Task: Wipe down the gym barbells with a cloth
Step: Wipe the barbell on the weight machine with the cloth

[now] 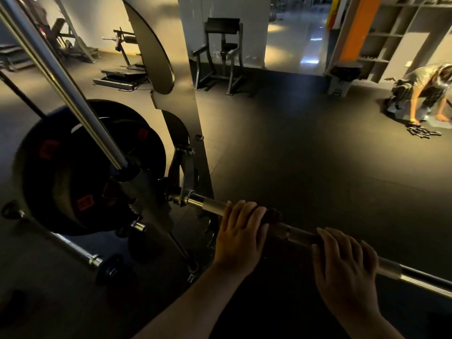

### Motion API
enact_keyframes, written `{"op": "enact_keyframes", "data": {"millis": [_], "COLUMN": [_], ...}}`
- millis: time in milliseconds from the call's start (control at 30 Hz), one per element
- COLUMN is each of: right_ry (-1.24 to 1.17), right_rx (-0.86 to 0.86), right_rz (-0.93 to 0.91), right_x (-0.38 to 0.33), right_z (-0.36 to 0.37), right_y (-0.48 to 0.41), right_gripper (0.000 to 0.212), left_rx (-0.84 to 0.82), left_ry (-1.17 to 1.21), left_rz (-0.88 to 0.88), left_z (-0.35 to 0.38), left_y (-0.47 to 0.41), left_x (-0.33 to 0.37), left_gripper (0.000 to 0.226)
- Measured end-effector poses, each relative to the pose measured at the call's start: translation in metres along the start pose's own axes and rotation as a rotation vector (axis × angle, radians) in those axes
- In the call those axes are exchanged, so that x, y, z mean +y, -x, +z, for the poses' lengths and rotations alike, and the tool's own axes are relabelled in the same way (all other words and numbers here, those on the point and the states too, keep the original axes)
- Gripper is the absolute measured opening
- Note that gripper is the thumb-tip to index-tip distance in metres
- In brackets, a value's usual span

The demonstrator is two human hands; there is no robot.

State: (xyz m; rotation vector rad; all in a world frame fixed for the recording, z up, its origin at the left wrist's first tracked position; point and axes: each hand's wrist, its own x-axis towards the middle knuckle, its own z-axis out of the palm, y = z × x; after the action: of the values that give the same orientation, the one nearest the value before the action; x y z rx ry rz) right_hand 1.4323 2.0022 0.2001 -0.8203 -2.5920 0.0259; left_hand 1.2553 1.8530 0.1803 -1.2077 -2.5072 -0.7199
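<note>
1. A long, round steel barbell (297,233) runs level across the lower part of the view. It goes from the bracket of a grey metal weight machine (182,99) on the left to the right edge of the view.
2. The left hand (241,232) lies over the steel barbell close to the machine. Its grip is closed, with the fingers curled over the top of the bar and over a small dark brown cloth (275,214).
3. The dark brown cloth sits on the bar under the left hand. Only a bunched bit shows, just beside the fingers on the right side.
4. The right hand (344,264) is further along the same bar, near the left hand but not touching it. Its grip is closed round the bare steel barbell, fingers hooked over the top.
5. Left of the machine's upright hang round black weight plates (80,167) with red labels. A slanted chrome guide rod (61,79) crosses in front of them.
6. The dark rubber floor (305,148) stretches behind the bar.
7. At the far right a second person (426,91) bends low with both hands on the floor, beside a small heap of dark metal pieces (423,132).
8. Further back stand a black padded exercise seat (222,52) and an orange column (354,28).
</note>
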Motion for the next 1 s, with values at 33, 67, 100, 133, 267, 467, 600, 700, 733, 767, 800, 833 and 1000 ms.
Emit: {"op": "enact_keyframes", "data": {"millis": [33,67,100,133,267,467,600,700,733,767,800,833,1000], "right_ry": [0.008,0.015,0.017,0.016,0.001,0.022,0.056,0.077,0.083,0.081,0.072,0.064,0.028], "right_rx": [0.004,-0.004,-0.015,-0.011,-0.035,-0.047,-0.057,-0.068,-0.074,-0.068,-0.059,-0.048,0.025], "right_rz": [-0.002,-0.004,-0.005,-0.006,0.001,-0.002,-0.013,-0.012,-0.009,-0.006,-0.004,-0.002,-0.006], "right_x": [-0.002,-0.005,-0.008,-0.011,-0.015,-0.015,-0.017,-0.015,-0.015,-0.016,-0.017,-0.018,-0.019], "right_z": [0.001,0.002,0.003,0.003,0.001,0.002,0.003,0.003,0.003,0.004,0.004,0.005,0.008], "right_y": [-0.001,-0.002,-0.003,-0.004,-0.007,-0.008,-0.008,-0.011,-0.011,-0.010,-0.010,-0.009,-0.007], "right_gripper": [0.037,0.042,0.044,0.042,0.047,0.050,0.051,0.055,0.055,0.053,0.052,0.050,0.035], "left_rx": [0.006,0.006,0.002,0.002,-0.008,0.125,0.161,0.176,0.164,0.146,0.132,0.124,0.169], "left_ry": [0.021,0.040,0.055,0.063,0.036,0.098,0.183,0.090,0.061,0.038,0.017,-0.002,0.074], "left_rz": [-0.044,-0.070,-0.079,-0.067,0.039,-0.276,-0.210,-0.091,-0.061,-0.041,-0.025,-0.009,-0.124], "left_z": [-0.001,0.001,0.003,0.004,-0.005,-0.012,0.001,-0.002,-0.007,-0.013,-0.019,-0.023,-0.012], "left_y": [0.000,0.001,0.001,0.001,-0.005,-0.010,0.009,0.006,-0.002,-0.011,-0.020,-0.026,-0.005], "left_x": [0.001,0.006,0.012,0.016,-0.006,-0.062,-0.061,-0.083,-0.089,-0.093,-0.096,-0.096,-0.089], "left_gripper": [0.041,0.041,0.040,0.040,0.036,0.041,0.049,0.046,0.043,0.040,0.037,0.035,0.040]}}
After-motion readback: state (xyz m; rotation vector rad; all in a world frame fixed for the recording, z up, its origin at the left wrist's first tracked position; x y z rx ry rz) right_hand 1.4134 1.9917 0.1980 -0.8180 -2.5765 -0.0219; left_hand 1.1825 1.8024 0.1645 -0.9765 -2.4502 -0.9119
